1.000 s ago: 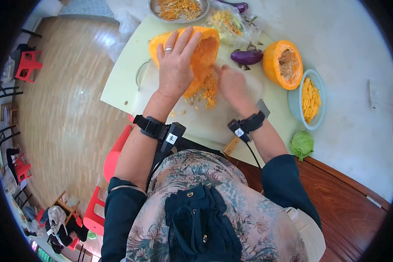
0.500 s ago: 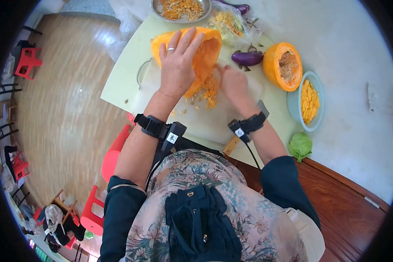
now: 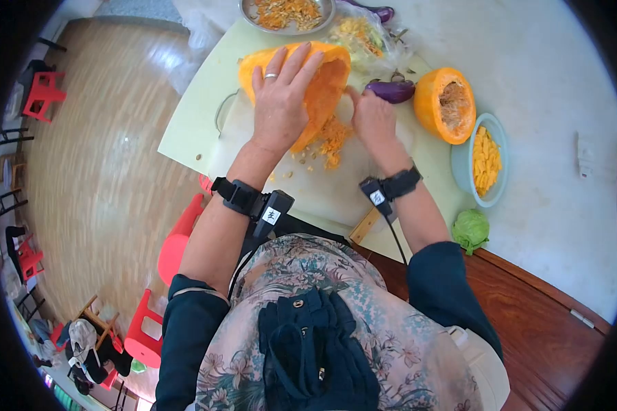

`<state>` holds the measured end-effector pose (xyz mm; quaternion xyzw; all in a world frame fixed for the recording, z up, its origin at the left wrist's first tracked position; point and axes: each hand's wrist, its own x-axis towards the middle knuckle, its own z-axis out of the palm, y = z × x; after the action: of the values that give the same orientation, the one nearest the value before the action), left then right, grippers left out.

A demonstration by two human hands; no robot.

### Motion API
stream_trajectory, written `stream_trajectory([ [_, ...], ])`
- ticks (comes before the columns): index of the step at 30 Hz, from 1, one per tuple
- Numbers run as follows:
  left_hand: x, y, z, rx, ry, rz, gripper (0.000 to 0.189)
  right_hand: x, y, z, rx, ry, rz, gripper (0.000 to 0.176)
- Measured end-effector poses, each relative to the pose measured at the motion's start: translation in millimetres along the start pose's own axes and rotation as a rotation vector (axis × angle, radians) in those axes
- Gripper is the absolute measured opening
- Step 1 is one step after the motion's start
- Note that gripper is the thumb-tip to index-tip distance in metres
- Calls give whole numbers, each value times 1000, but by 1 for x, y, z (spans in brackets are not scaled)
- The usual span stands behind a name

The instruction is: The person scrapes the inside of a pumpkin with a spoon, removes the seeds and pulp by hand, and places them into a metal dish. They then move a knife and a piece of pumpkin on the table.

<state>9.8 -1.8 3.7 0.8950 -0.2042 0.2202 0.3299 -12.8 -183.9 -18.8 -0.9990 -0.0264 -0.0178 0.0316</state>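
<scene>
Single view, from wearer's head, facing forward and steeply down. Range close: hands (image 3: 280, 113) and tabletop (image 3: 185, 130) at upper centre, wearer's torso (image 3: 336, 270) filling bottom middle. Lens very wide (outer parts bend, dark rounded border closes corners), so floor (image 3: 116, 178) and red stool (image 3: 46, 83), farther off, fit in along left side.

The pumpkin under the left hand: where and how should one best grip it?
Probably by its rounded outer rind, coming from the left side: the pumpkin rests tilted, its hollow opening turned toward the right hand, so this grip leaves the opening free.
</scene>
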Motion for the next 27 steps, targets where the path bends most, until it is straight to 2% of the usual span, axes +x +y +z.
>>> stream_trajectory([
  [3,1,0,3,-25,3,20,69,1,4,7,-50,34,-34,25],
  [5,1,1,2,-29,8,23,66,-20,-3,27,-79,49,-235,24],
  [6,1,1,1,-18,9,21,66,-23,-9,18,-81,53,-239,24],
  [8,-2,0,-2,-8,2,20,66,-29,-23,-2,14,-213,-172,22],
  [14,-4,-2,-1,-29,16,36,67,3,-4,-15,12,-38,-19,22],
  [16,-1,-1,0,-30,8,28,66,-3,1,14,-38,-74,-71,22],
  [17,1,-2,1,-32,11,29,66,-4,5,29,-92,-106,-133,33],
  [21,-3,-4,2,-36,9,27,66,-32,-24,16,-43,-189,-153,34],
  [23,-3,-3,2,-47,15,38,67,-37,-24,16,88,-95,-182,20],
  [27,-3,-4,0,-43,11,36,67,-5,-7,-2,4,-49,-64,22],
])
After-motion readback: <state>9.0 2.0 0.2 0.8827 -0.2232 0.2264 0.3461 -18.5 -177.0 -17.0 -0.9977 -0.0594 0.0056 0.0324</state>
